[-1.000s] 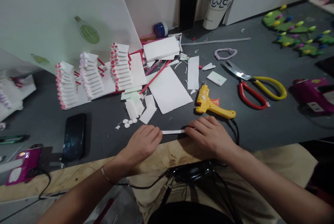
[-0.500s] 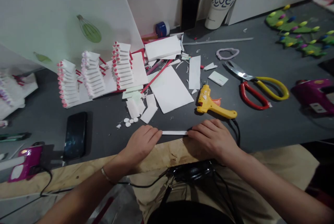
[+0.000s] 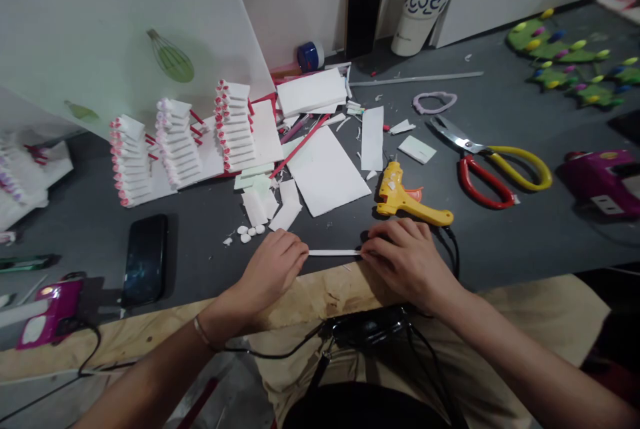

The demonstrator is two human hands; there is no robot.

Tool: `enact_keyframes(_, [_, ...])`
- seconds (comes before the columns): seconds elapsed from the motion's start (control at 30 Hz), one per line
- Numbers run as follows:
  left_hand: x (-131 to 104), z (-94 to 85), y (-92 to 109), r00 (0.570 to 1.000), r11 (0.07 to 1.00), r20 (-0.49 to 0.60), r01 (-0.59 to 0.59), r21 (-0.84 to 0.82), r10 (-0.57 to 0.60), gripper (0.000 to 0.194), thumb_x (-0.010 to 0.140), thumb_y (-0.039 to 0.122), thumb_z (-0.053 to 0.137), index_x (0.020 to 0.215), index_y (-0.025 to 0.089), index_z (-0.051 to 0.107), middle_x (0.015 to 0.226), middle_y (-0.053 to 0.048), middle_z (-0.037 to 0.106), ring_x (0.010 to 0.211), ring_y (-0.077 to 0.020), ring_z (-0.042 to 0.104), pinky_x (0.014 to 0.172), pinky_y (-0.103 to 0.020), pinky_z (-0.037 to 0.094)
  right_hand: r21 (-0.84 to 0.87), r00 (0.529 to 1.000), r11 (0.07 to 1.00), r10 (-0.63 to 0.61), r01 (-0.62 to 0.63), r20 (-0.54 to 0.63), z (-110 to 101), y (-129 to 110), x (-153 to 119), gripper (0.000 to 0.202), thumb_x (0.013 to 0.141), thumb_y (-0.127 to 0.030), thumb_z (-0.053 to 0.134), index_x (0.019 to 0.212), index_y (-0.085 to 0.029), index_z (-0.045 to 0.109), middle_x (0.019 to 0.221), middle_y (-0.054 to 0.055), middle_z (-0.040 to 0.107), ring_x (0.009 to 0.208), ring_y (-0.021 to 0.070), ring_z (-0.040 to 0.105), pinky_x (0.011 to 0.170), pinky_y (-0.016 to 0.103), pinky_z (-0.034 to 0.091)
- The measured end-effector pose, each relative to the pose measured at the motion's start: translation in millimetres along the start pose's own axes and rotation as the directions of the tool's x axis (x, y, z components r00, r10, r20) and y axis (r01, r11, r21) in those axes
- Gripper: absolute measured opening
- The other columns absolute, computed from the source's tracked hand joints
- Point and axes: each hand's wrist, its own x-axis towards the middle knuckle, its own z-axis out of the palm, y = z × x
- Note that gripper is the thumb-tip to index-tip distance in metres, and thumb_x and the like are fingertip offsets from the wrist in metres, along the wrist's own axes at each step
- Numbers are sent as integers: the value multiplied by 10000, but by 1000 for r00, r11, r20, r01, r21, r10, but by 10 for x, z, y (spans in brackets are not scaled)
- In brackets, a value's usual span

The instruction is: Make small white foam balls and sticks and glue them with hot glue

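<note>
A thin white strip (image 3: 334,253), perhaps rolled or folded paper, lies level near the table's front edge. My left hand (image 3: 274,261) pinches its left end with closed fingers. At the right end, the thumb and fingers of my right hand (image 3: 407,257) close on the strip. Just beyond my right hand rests a yellow glue gun (image 3: 407,199) with an orange trigger. Several small white discs (image 3: 245,237) and cut white pieces (image 3: 287,205) sit beyond my left hand. A white sheet (image 3: 327,172) lies farther back between the hands. My fingers hide both tips of the strip.
Scissors (image 3: 487,162) with red and yellow handles lie at right, near a purple power strip (image 3: 603,182). A phone (image 3: 145,260) rests at left. Rows of small white rolls with red tips (image 3: 235,129) stand behind. A bottle (image 3: 425,5) leans at the back.
My right hand's fingers have lifted and arched a little while its thumb stays at the strip's end. My left hand has shifted very slightly.
</note>
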Motion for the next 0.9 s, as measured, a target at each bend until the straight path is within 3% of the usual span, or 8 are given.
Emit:
enact_keyframes(0.27, [110,-45,58,989,990,59,139,-30,-138,118,868,148,517,776,161,590,807,-40,610,788,-178,525,712,-319,395,-20,992,992,125,-125,-1,52,-46,48,67,787,-251,653,727,-226,670,971,61,619,887,239,477,716,357,308])
enact_keyframes(0.43, [38,1,94,999,999,28,39,31,-39,141,888,128,509,936,176,633,866,-47,624,821,-179,528,703,-312,396,-53,1000,998,24,-24,11,71,-34,10,106,833,-209,611,732,-209,643,853,47,615,811,205,458,695,329,299])
enact_keyframes(0.6, [-40,92,134,997,985,-20,-66,158,71,159,858,77,533,965,141,632,900,-81,611,840,-196,517,699,-302,439,-67,998,996,-61,62,22,52,-30,-20,182,900,-215,538,748,-204,638,710,28,607,735,187,441,682,328,275])
enact_keyframes(0.7, [-54,142,161,998,993,-41,-37,116,42,164,868,76,500,963,138,619,906,-81,606,824,-188,522,712,-301,467,-96,994,989,-110,111,23,41,-38,-17,175,906,-196,527,793,-206,660,700,27,614,721,187,432,687,329,271])
enact_keyframes(0.9, [-32,197,196,994,992,-107,50,114,-38,157,927,222,496,879,163,634,840,-43,613,770,-158,525,669,-271,434,-152,989,977,-141,147,48,42,-64,26,158,897,-245,552,804,-221,677,718,31,623,740,190,441,710,335,272])
